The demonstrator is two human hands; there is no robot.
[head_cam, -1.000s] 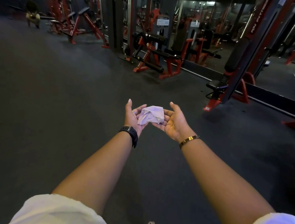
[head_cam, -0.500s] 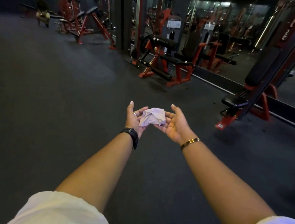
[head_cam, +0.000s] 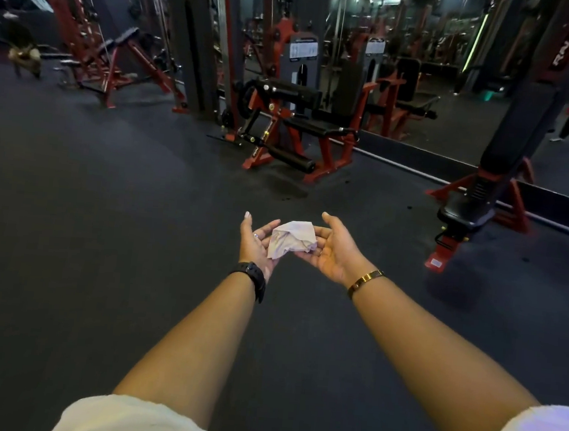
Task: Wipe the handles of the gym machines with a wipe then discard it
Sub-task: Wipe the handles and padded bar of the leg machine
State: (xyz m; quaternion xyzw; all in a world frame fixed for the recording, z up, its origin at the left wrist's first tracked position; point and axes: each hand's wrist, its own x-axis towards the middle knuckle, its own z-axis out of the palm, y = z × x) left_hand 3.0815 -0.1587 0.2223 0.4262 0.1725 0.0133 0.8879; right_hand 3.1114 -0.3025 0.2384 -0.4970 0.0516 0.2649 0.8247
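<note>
Far left, at the back: red-framed incline machine [head_cam: 110, 62] on the dark floor [head_cam: 102, 233].
Left hand [head_cam: 256, 244], black watch [head_cam: 252, 277] at the wrist: palm up, grip slack, fingers loosely spread and touching the wipe's edge.
Wipe [head_cam: 293, 240]: pale, crumpled, lying between the two palms, resting on the right fingers.
Behind it: red leg machine [head_cam: 291, 126] with black pads.
Right hand [head_cam: 335, 250], gold bracelet [head_cam: 365, 279]: palm up, grip loose, fingers uncurled under the wipe.
Right: black seat [head_cam: 466, 210] on a red base, beside a mirror [head_cam: 457, 110].

Gym: red-framed weight machines [head_cam: 294, 126], rubber floor [head_cam: 85, 232], mirror wall [head_cam: 436, 74].
</note>
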